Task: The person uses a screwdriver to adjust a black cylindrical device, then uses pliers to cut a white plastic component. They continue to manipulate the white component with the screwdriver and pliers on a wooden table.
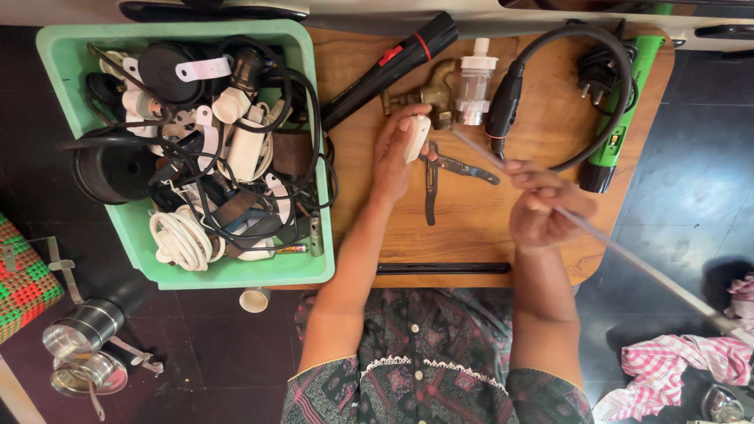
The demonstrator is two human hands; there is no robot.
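Note:
My left hand (397, 153) is closed around a small white plastic part (418, 137), held just below a brass tap (428, 96) on the wooden table (361, 71). My right hand (542, 206) grips a long thin pale rod (628, 253) that slants from near the white part down past the table's right edge. Grey pliers (440, 174) lie on the wood between my two hands. A clear plastic fitting with a white cap (475, 86) stands beside the tap.
A green bin (71, 55) full of cables, plugs and white fittings fills the left. A black torch (393, 67), a black cable with plug (597, 74), a green tool (624, 118) and a black bar (444, 268) are on the table. Metal cups (82, 345) and checked cloth (675, 365) lie on the dark floor.

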